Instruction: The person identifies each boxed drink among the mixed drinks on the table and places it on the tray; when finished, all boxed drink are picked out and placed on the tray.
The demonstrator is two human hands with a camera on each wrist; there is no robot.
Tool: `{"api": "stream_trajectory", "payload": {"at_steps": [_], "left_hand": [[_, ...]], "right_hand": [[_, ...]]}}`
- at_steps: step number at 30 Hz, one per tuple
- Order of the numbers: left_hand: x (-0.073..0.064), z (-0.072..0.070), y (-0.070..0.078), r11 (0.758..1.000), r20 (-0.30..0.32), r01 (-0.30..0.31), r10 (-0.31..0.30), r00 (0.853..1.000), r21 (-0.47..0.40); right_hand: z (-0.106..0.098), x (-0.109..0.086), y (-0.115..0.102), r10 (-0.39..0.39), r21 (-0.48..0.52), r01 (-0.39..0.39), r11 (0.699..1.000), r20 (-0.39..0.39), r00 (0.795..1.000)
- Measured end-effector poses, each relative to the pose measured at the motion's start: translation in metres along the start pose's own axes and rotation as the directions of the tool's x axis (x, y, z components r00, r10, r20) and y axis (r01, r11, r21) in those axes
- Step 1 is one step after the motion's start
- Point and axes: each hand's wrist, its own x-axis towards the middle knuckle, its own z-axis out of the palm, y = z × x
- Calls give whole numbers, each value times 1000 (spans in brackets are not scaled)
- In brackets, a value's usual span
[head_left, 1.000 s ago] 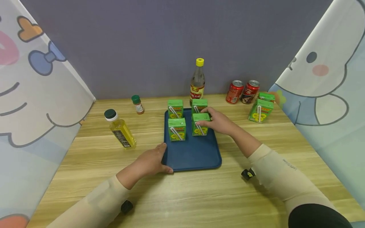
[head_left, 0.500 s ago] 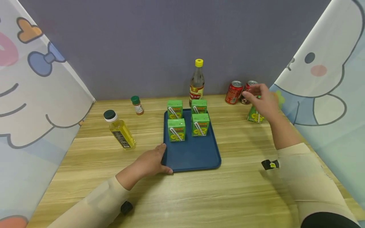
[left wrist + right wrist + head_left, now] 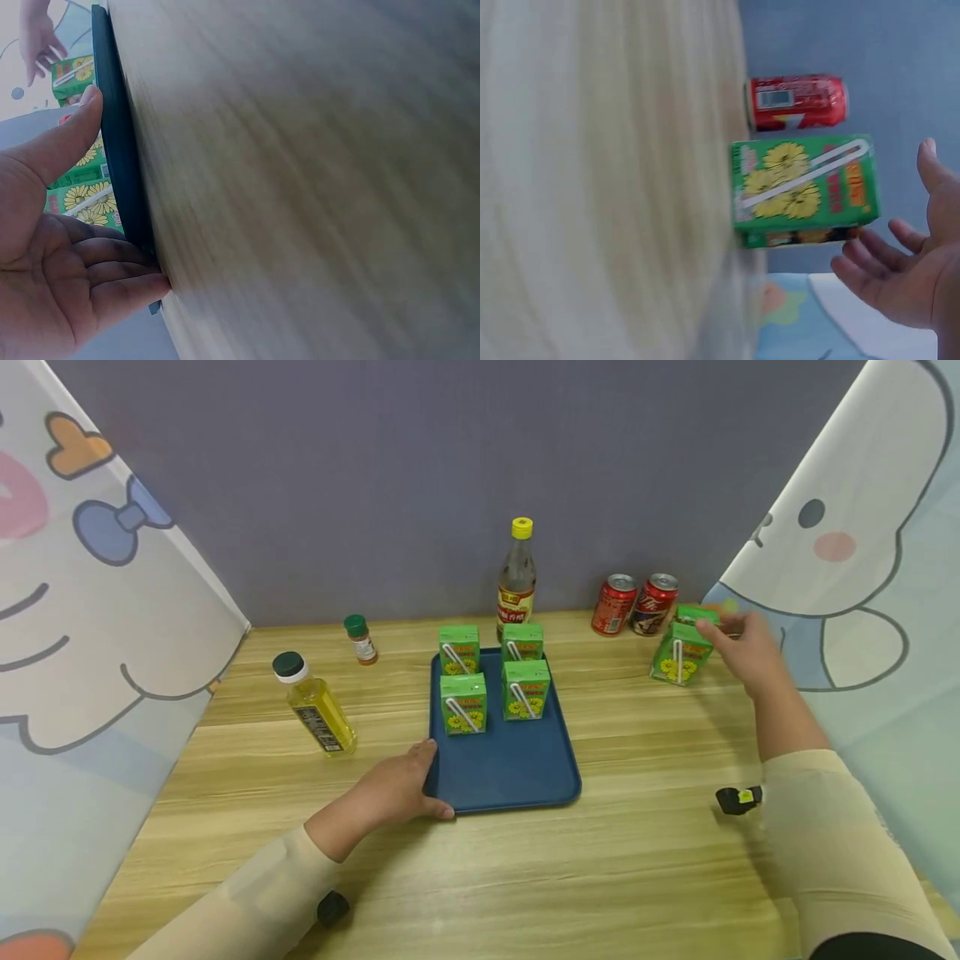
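Observation:
In the head view, my left hand (image 3: 392,783) rests at the near left corner of the blue tray (image 3: 506,777). Its straight thumb touches the front rim and its fingers lie along the left side. Several green drink cartons (image 3: 463,704) with white straws stand upright in the tray's back half. At the far right, my right hand (image 3: 748,647) reaches beside a green carton (image 3: 678,655), thumb near its top. A second green carton (image 3: 697,614) stands mostly hidden behind it. In the right wrist view, thumb and fingers are spread around the front carton's (image 3: 802,182) top end, without a visible grip.
Two red cans (image 3: 615,605) stand beside the right-hand cartons. Behind the tray is a yellow-capped bottle (image 3: 517,585). An oil bottle (image 3: 318,708) and a small green-capped jar (image 3: 362,640) stand on the left of the wooden table (image 3: 480,885). A grey partition (image 3: 375,485) rises behind.
My right hand has left the front right carton on the tray and moved right to the cartons at the table's far right. The left hand has stayed at the tray corner.

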Motion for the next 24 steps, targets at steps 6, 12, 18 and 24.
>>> {"api": "stream_trajectory", "payload": {"at_steps": [6,12,18,24], "left_hand": [[-1,1,0,1000,5,3,-3,1000,-10],[-1,3,-2,1000,-2,5,-5,1000,-2],[0,3,-2,1000,-13,5,-5,1000,-4],[1,2,-3,1000,-8,11,-11,1000,12]], "right_hand": [[11,4,20,-12,70,6,998,80,997],[18,6,26,-33,92,24,995,106,994],[22,8,24,-13,113,5,994,79,997],[24,8,19,12,101,-16,995,40,999]]}}
